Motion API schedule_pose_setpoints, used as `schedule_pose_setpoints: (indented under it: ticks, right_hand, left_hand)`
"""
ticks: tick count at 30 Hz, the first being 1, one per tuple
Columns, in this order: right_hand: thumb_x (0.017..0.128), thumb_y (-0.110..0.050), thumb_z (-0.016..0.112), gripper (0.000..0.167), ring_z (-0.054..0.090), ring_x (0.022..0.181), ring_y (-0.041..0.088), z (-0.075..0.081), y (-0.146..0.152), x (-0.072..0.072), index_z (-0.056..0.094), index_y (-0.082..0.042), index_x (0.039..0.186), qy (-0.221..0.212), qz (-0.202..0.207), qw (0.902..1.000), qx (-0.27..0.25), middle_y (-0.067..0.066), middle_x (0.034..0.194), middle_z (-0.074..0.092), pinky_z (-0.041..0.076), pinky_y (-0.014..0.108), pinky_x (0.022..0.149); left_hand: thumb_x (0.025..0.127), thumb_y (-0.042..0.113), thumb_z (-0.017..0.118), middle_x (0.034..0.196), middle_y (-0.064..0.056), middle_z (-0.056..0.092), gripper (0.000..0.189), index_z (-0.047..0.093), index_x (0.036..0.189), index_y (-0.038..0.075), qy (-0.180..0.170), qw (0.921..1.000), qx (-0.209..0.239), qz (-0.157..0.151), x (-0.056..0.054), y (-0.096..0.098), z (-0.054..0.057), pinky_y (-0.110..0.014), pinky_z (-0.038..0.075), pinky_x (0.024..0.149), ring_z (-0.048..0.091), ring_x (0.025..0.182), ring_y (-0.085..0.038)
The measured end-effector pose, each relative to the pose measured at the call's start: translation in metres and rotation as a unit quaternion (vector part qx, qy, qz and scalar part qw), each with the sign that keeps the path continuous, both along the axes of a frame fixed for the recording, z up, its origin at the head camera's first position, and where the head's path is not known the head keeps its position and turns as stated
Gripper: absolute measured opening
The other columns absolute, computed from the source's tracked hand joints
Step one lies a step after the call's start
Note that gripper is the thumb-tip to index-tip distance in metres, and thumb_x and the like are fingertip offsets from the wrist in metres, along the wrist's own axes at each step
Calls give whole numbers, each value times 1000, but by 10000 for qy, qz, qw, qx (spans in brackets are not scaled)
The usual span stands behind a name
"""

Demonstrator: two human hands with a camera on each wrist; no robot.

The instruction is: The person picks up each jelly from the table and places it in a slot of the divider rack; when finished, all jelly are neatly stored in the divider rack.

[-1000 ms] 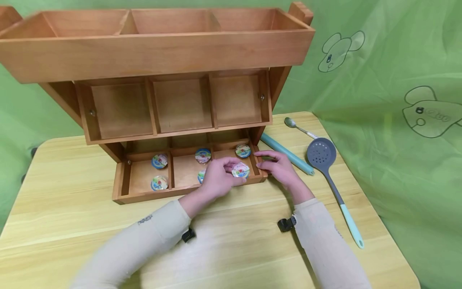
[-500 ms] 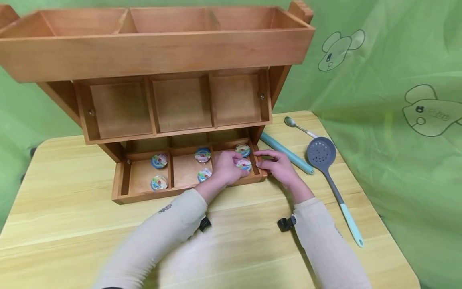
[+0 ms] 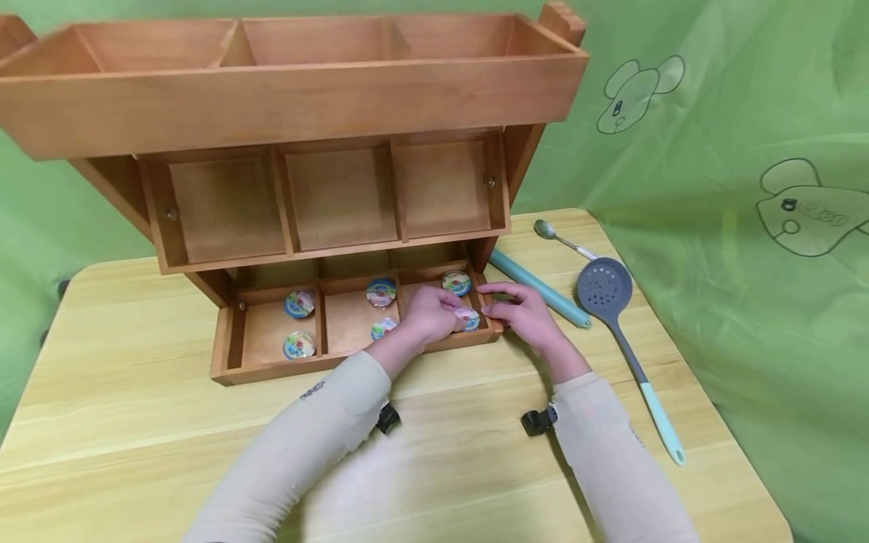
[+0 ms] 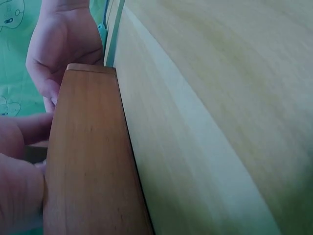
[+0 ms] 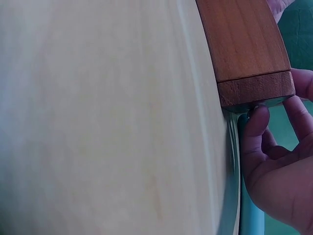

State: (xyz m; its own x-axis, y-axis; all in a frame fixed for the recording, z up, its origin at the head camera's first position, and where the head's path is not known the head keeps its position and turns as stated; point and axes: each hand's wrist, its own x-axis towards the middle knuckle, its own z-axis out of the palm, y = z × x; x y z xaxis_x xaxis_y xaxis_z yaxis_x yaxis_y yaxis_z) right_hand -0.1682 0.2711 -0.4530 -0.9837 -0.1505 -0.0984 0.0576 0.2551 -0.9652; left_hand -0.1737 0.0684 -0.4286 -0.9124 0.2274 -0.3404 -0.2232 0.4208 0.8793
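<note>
My left hand (image 3: 431, 314) reaches into the right compartment of the bottom wooden tray (image 3: 285, 369), low inside its front corner. Its fingers hold a small foil-lidded cup (image 3: 468, 320) with a colourful printed lid. Behind that stands a similar cup (image 3: 456, 283) at the compartment's back. My right hand (image 3: 526, 311) touches the tray's right end; in the right wrist view its thumb (image 5: 257, 122) lies against the end face. The left wrist view has the tray's front wall (image 4: 93, 147) hiding the held cup and some of the left fingers.
Two matching cups lie in each of the left and middle compartments, such as a left cup (image 3: 299, 345) and a middle cup (image 3: 382, 292). Wooden upper tiers (image 3: 292, 105) overhang the tray. To the right lie a teal rod (image 3: 539, 288), a spoon (image 3: 545, 229) and a grey skimmer (image 3: 604, 289).
My left hand has carried its cup rightward into the right compartment, then lowered it toward the front right corner. The right hand has stayed at the tray's end.
</note>
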Motion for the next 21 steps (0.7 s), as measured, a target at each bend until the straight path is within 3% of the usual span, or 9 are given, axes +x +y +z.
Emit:
schedule_pose_setpoints:
  ticks: [4,9,21]
  right_hand:
    - [89,1,68,37,65,87,19,-1,0,-1,68,-1,125,-9,-21,10000,-26,20,121,63,56,27,73]
    - [89,0,68,37,65,85,17,-1,0,-1,66,1,126,-34,-11,10000,-55,24,121,62,56,27,72]
    - [89,0,68,37,66,84,15,1,-2,0,67,1,126,-85,-33,9999,-118,24,121,62,56,26,72]
  left_hand:
    - [75,-5,79,91,0,68,33,74,105,7,44,9996,90,-246,-1,-2,0,-27,51,78,62,87,-15]
    - [74,-6,77,92,0,67,35,73,107,6,142,9993,46,-340,0,-3,0,-26,51,79,62,88,-15]
    - [73,-9,76,91,-3,67,35,74,104,5,368,9991,-2,-193,1,-2,0,-27,51,79,61,88,-16]
